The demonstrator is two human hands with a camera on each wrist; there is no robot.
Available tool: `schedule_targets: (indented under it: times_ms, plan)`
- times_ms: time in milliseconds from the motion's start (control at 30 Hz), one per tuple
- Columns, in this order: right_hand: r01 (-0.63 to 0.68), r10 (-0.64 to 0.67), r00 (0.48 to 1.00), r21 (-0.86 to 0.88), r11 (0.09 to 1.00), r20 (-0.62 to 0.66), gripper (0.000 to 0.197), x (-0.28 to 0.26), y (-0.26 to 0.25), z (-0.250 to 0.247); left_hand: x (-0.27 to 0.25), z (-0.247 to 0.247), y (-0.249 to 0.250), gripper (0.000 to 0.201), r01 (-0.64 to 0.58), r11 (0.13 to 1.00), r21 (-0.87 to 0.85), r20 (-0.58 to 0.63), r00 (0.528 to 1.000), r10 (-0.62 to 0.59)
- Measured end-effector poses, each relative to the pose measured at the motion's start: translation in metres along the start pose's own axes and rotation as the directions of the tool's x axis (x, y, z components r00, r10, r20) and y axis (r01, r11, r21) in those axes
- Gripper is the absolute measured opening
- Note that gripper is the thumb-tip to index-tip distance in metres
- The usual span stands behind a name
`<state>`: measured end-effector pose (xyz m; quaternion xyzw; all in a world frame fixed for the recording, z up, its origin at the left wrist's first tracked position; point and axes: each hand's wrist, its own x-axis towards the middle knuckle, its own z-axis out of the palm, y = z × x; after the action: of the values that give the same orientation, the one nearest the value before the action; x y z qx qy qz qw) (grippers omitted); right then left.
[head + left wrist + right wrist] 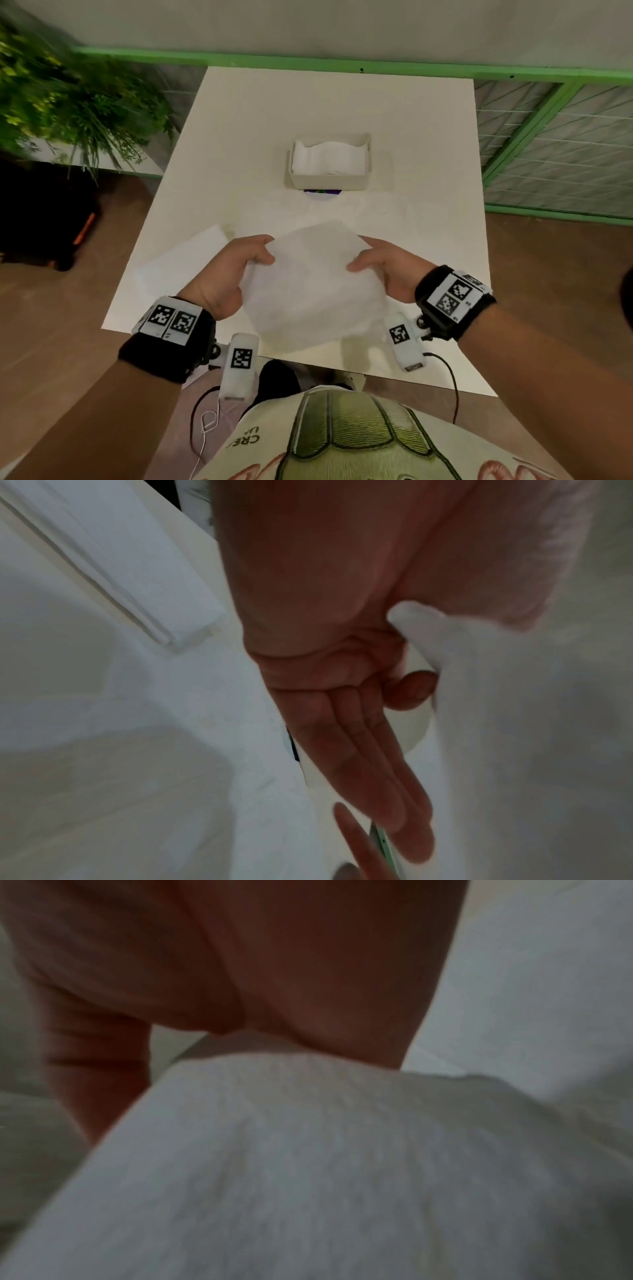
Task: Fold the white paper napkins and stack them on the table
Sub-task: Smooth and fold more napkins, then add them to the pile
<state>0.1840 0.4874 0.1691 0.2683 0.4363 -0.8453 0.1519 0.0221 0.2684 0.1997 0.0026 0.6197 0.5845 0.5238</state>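
1. Progress: folded napkins (pixel 185 255) already lie stacked flat on the surface (pixel 411 178), left of the hands; more unfolded ones wait in the box (pixel 329 180) farther back. Judged partway through.
2. Current napkin (pixel 308 287): held open above the near edge of the surface, not yet folded.
3. Left hand (pixel 233 270) and right hand (pixel 387 270) each pinch an opposite side.
4. Orientation: turned diamond-wise, one corner pointing away; no clear long axis.
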Motion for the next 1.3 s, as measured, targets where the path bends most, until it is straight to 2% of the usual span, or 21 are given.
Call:
schedule_targets:
  times_ms: [67,100,167,200,300,367,433,500,567,633,733,833,967,1100,1133,1200,1300]
  plan:
    - [0.072,-0.071,0.997,-0.030,0.997,0.010,0.059,0.000,0.000,0.005,-0.001,-0.018,-0.006,0.068,0.041,0.997,-0.071,-0.075,0.996,-0.046]
    - [0.101,-0.102,0.995,-0.059,0.993,-0.015,0.062,0.000,-0.001,0.006,-0.002,-0.025,-0.010,0.059,0.056,0.994,-0.098,-0.078,0.995,-0.064]
    - [0.138,-0.149,0.987,-0.163,0.977,-0.058,0.069,0.001,-0.004,0.010,-0.004,-0.039,-0.018,0.023,0.071,0.988,-0.134,-0.127,0.988,-0.088]
    - [0.155,-0.171,0.984,-0.224,0.962,-0.054,0.072,0.002,-0.005,0.012,-0.004,-0.046,-0.022,0.012,0.075,0.985,-0.157,-0.155,0.983,-0.100]
    - [0.202,-0.227,0.974,-0.375,0.905,-0.023,0.082,0.004,-0.008,0.025,-0.003,-0.069,-0.035,0.011,0.085,0.971,-0.223,-0.190,0.973,-0.129]
    - [0.212,-0.249,0.968,-0.457,0.864,-0.023,0.079,0.010,-0.009,0.038,0.000,-0.081,-0.039,0.018,0.090,0.961,-0.260,-0.195,0.970,-0.144]
    - [0.221,-0.268,0.963,-0.510,0.831,-0.019,0.063,0.019,-0.010,0.052,0.001,-0.091,-0.040,0.017,0.100,0.961,-0.259,-0.196,0.968,-0.154]
    - [0.228,-0.287,0.957,-0.540,0.810,-0.027,0.041,0.029,-0.012,0.067,0.001,-0.100,-0.038,0.025,0.118,0.964,-0.238,-0.180,0.970,-0.163]
    - [0.216,-0.291,0.955,-0.540,0.813,-0.056,0.028,0.040,-0.014,0.080,0.001,-0.113,-0.036,0.031,0.127,0.971,-0.203,-0.167,0.973,-0.162]
    - [0.192,-0.275,0.959,-0.569,0.800,-0.063,0.026,0.052,-0.017,0.092,0.002,-0.128,-0.033,0.034,0.116,0.977,-0.179,-0.175,0.973,-0.148]
    - [0.134,-0.192,0.981,-0.629,0.766,-0.026,0.031,0.070,-0.021,0.107,0.000,-0.146,-0.023,0.023,0.116,0.987,-0.116,-0.193,0.972,-0.137]
    - [0.112,-0.145,0.989,-0.672,0.732,0.007,0.033,0.086,-0.026,0.127,-0.002,-0.168,-0.016,0.022,0.124,0.990,-0.070,-0.178,0.975,-0.134]
    - [0.131,-0.168,0.986,-0.726,0.676,0.021,0.031,0.101,-0.036,0.161,-0.006,-0.201,-0.007,0.022,0.097,0.994,-0.040,-0.171,0.980,-0.103]
    - [0.180,-0.232,0.972,-0.766,0.617,0.041,0.016,0.113,-0.044,0.197,-0.013,-0.228,0.002,0.023,0.095,0.996,0.004,-0.189,0.978,-0.092]
    - [0.200,-0.258,0.965,-0.774,0.601,0.049,0.012,0.115,-0.045,0.205,-0.013,-0.233,0.002,0.024,0.082,0.993,0.083,-0.224,0.973,-0.062]
    - [0.248,-0.315,0.946,-0.783,0.570,0.071,0.007,0.119,-0.046,0.219,-0.009,-0.243,0.000,0.028,-0.037,0.961,0.274,-0.310,0.942,0.124]
    - [0.314,-0.403,0.910,-0.792,0.523,0.094,0.005,0.128,-0.043,0.235,-0.011,-0.249,0.000,0.025,-0.321,0.849,0.419,-0.305,0.831,0.465]
